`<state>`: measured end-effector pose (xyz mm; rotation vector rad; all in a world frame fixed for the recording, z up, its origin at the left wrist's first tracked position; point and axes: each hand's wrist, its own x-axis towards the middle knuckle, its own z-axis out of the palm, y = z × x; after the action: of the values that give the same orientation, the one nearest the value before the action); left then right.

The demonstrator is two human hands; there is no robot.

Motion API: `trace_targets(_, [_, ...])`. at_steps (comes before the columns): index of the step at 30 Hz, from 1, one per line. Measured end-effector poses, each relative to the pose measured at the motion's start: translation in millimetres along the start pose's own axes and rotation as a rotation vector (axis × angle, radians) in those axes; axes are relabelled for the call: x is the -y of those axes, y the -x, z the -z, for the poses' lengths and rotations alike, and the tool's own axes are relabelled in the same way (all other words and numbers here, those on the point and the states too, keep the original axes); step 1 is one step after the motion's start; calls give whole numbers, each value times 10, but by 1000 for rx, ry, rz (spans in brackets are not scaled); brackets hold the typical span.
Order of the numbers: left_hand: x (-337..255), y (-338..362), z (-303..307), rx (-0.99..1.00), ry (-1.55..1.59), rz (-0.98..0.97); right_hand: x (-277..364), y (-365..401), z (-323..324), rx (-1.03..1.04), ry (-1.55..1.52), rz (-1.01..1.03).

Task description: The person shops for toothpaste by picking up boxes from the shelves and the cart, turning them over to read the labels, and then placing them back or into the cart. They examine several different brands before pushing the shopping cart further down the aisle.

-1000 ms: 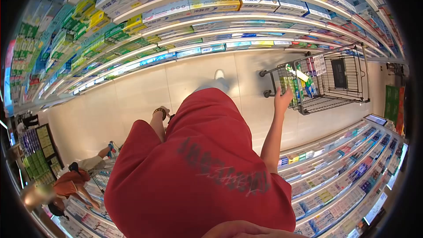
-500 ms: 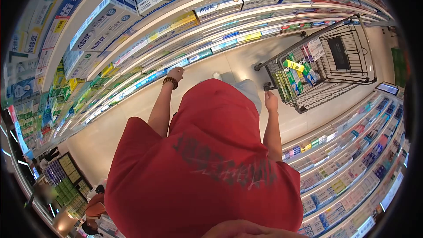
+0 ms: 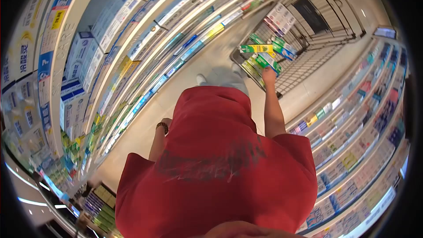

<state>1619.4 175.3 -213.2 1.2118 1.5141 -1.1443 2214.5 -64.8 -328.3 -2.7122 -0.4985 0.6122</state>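
Note:
My right hand is closed at the near end of a black wire shopping cart, on its edge as far as I can see; the fingertips are partly hidden. Just beyond the fingers lie green-and-white boxes in the cart. A yellow-and-green box and a pale multipack are also inside. My left hand, with a beaded bracelet on the wrist, hangs low at my left side. Its fingers are blurred and partly behind my red shirt; nothing shows in it.
Long shelves of boxed goods run along my left. More shelves with small packs stand on the right. Between them is a pale floor aisle. A lit screen stands beyond the right shelves.
My left hand has drawn back from the left shelf toward my side. My right hand has moved forward, over the cart's near end. The view has turned, so the cart appears farther up and left.

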Motion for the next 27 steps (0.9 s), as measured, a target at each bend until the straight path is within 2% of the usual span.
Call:
trace_targets(1, [-78, 157, -53, -3, 72, 29, -254, -188, -224, 119, -67, -120])
trace_targets(4, [-122, 178, -130, -20, 272, 55, -713, -452, -471, 240, 31, -65])
trace_targets(8, [-499, 453, -40, -247, 491, -80, -915, -806, -658, 212, 17, -151])
trace_targets(11, [-663, 588, -169, -345, 594, -151, -597, -916, -417, 93, -47, -224])
trace_targets(12, [-687, 607, -257, -361, 603, -150, -264, -908, -102, 160, -157, -361])
trace_targets(15, [-669, 722, -553, -401, 530, -107, -216, -1115, -98, -82, -128, -243])
trace_targets(16, [-647, 719, -647, -383, 442, -39, -195, -1249, -128, -85, -157, -220])
trace_targets(17, [-504, 643, -788, -400, 290, -62, -234, -1381, -199, -89, -183, -197])
trace_targets(18, [-432, 628, -941, -351, 305, 8, -286, -1496, -276, -91, -207, -174])
trace_targets(19, [-141, 380, -1166, -363, 257, -25, -327, -1601, -360, -65, -229, -53])
trace_targets(20, [-283, 597, -1119, -255, 259, 41, -376, -1699, -477, -40, -252, 66])
trace_targets(21, [-197, 576, -1201, -201, 197, -13, -381, -1768, -557, -18, -274, 183])
trace_targets(22, [-113, 567, -1302, -188, 244, -72, -403, -1825, -635, 122, -152, 174])
trace_targets(25, [-133, 698, -1313, -123, 287, -19, -164, -1690, -530, 184, 103, 104])
trace_targets(27, [-122, 751, -1334, -120, 378, 44, -171, -1683, -500, 173, 127, 119])
